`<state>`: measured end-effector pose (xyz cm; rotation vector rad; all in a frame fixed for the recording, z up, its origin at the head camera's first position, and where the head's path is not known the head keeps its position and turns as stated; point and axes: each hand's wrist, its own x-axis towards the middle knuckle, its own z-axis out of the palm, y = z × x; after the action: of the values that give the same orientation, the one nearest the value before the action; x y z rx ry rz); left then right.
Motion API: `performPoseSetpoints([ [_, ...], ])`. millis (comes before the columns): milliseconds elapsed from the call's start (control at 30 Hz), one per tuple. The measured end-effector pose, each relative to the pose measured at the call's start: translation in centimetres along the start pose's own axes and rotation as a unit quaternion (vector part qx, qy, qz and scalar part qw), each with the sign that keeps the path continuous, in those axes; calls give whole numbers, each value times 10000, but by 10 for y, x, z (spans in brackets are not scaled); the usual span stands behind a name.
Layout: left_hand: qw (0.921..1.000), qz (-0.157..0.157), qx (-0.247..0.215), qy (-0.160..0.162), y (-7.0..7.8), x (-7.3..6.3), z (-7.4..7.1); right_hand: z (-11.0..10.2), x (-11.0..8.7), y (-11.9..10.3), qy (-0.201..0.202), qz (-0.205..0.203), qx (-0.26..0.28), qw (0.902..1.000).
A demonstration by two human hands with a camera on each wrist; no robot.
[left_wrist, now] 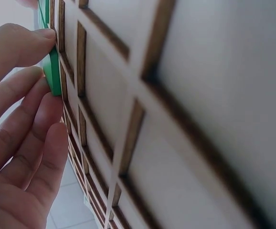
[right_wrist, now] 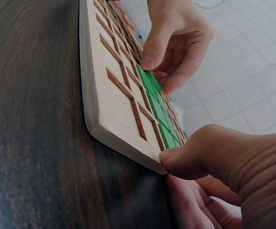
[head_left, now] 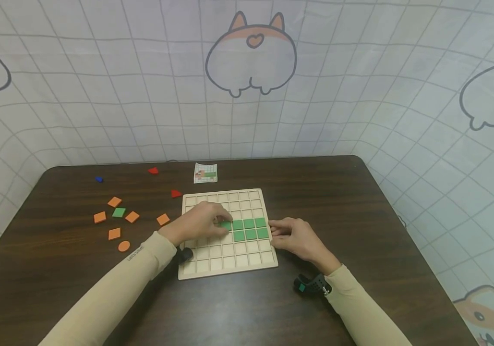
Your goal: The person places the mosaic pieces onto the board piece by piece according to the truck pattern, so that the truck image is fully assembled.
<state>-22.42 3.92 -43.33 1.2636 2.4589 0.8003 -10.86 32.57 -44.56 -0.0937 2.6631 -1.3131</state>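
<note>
A pale wooden grid board (head_left: 215, 264) lies on the dark table, with several green square tiles (head_left: 250, 234) set in its cells near the right edge. Over the middle of the board, my left hand (head_left: 201, 221) pinches a green square tile (left_wrist: 54, 74) between thumb and fingers. That tile stands tilted at the cells, beside the seated green ones. My right hand (head_left: 296, 238) holds the board's right edge, its thumb (right_wrist: 178, 162) on the rim and the other fingers lower, against the side.
Left of the board lie several orange square tiles (head_left: 114, 233), a loose green tile (head_left: 119, 212) and an orange disc (head_left: 124, 246). Red pieces (head_left: 175, 193) and a blue piece (head_left: 99, 179) are farther back. A printed pattern card (head_left: 205, 173) lies behind the board.
</note>
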Motion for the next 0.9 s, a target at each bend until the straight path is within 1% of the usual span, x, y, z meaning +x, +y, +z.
performPoseSetpoints([
  [400, 10000, 39, 41, 18, -2, 0, 1, 1, 1, 1, 21, 51, 0, 10000],
  [533, 10000, 31, 47, 31, -2, -3, -1, 3, 2, 0, -11, 53, -8, 10000],
  [733, 9998, -85, 96, 157, -6, -10, -10, 3, 2, 0, -62, 89, -22, 9999],
  [900, 9990, -284, 58, 338, -15, -21, -23, 2, 1, 3, -119, 101, -66, 9999],
])
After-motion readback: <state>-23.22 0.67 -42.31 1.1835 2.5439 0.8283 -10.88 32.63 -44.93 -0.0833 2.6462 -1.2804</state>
